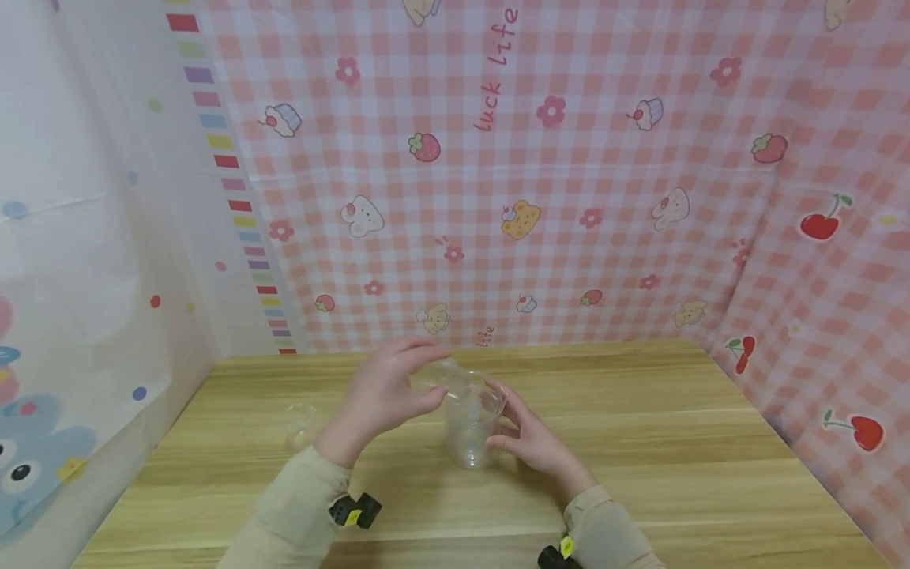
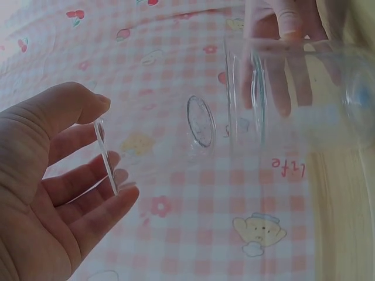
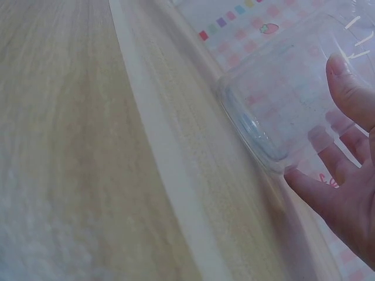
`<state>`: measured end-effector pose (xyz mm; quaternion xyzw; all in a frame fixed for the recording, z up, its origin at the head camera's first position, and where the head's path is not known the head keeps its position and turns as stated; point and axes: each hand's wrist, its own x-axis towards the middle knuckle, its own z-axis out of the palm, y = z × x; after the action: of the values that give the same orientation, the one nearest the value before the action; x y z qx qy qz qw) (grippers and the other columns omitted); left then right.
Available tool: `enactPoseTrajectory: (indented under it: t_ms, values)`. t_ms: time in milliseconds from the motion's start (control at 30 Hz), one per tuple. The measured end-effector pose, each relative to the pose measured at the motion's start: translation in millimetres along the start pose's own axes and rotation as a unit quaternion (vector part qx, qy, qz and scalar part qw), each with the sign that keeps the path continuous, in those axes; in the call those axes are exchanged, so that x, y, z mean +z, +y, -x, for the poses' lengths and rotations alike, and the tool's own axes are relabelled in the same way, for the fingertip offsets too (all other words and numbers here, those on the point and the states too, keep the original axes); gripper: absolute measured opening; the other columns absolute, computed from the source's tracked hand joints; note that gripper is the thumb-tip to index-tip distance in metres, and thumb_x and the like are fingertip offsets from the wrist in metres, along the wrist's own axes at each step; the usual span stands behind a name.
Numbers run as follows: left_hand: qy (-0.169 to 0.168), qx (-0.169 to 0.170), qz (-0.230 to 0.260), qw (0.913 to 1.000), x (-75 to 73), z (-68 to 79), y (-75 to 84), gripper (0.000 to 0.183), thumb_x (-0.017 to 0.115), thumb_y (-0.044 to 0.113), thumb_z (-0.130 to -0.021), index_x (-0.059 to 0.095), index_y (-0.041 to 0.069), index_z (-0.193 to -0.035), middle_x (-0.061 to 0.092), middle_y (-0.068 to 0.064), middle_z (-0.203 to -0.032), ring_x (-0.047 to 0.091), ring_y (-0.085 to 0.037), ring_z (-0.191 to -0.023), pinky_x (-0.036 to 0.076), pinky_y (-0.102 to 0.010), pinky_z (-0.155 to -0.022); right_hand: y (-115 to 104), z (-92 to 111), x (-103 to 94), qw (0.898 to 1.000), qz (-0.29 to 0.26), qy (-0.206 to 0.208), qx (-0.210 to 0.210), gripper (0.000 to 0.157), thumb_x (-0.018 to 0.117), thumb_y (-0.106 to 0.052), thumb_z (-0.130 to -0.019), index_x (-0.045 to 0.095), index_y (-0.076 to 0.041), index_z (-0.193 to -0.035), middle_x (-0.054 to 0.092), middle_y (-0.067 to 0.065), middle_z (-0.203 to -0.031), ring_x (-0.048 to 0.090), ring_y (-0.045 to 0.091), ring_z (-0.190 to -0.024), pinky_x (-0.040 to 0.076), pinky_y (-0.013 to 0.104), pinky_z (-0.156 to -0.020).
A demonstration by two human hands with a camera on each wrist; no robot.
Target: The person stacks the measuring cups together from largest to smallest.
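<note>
My left hand (image 1: 387,387) holds a clear plastic cup (image 2: 201,121) by its rim, between thumb and fingers. That cup lies tilted, its round base pointing at the mouth of another clear cup (image 1: 471,446) standing upright on the table. In the left wrist view a gap shows between the held cup's base and the standing cup's rim. A second rim line shows near the standing cup's mouth; I cannot tell if cups are nested there. My right hand (image 1: 529,441) curves round the standing cup's side, thumb (image 3: 345,76) and fingers on its wall.
A small clear plastic object (image 1: 302,419) lies on the wooden table (image 1: 640,442) to the left, its kind hard to make out. A pink checked cloth (image 1: 498,197) hangs behind the table, with printed cloths at both sides.
</note>
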<state>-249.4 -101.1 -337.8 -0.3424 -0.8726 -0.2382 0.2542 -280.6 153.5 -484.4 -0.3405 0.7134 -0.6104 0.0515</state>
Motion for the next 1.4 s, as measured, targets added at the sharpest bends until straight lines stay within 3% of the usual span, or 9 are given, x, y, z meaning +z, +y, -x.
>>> enactPoseTrajectory:
  t_ms: [300, 1033, 1400]
  values:
    - [-0.004, 0.025, 0.004, 0.9997, 11.1, -7.4, 4.2, 0.045, 0.086, 0.019, -0.074, 0.073, 0.010, -0.115, 0.069, -0.007, -0.116, 0.064, -0.026, -0.106, 0.054, -0.042, -0.089, -2.5, 0.8, -0.2, 1.000, -0.005, 0.000, 0.014, 0.086, 0.066, 0.006, -0.089, 0.016, -0.008, -0.157, 0.028, 0.027, -0.155, 0.029, 0.047, -0.140, 0.038, 0.056, -0.106]
    - [-0.031, 0.039, -0.008, 0.9987, 29.4, -15.2, 5.7, 0.042, 0.086, 0.019, -0.073, 0.074, 0.009, -0.112, 0.068, -0.009, -0.114, 0.063, -0.025, -0.106, 0.053, -0.039, -0.091, -1.1, 0.1, -1.4, 1.000, -0.011, -0.003, 0.011, 0.086, 0.068, 0.005, -0.088, 0.018, -0.011, -0.157, 0.028, 0.022, -0.156, 0.032, 0.043, -0.139, 0.039, 0.053, -0.107]
    - [-0.079, 0.009, -0.019, 0.9966, 37.4, -16.3, 5.4, 0.042, 0.084, 0.023, -0.076, 0.074, 0.012, -0.115, 0.068, -0.006, -0.118, 0.063, -0.023, -0.108, 0.053, -0.039, -0.091, -2.1, 1.2, -1.6, 1.000, -0.005, -0.002, 0.011, 0.087, 0.069, 0.001, -0.089, 0.016, -0.007, -0.157, 0.025, 0.024, -0.157, 0.030, 0.043, -0.140, 0.038, 0.053, -0.107]
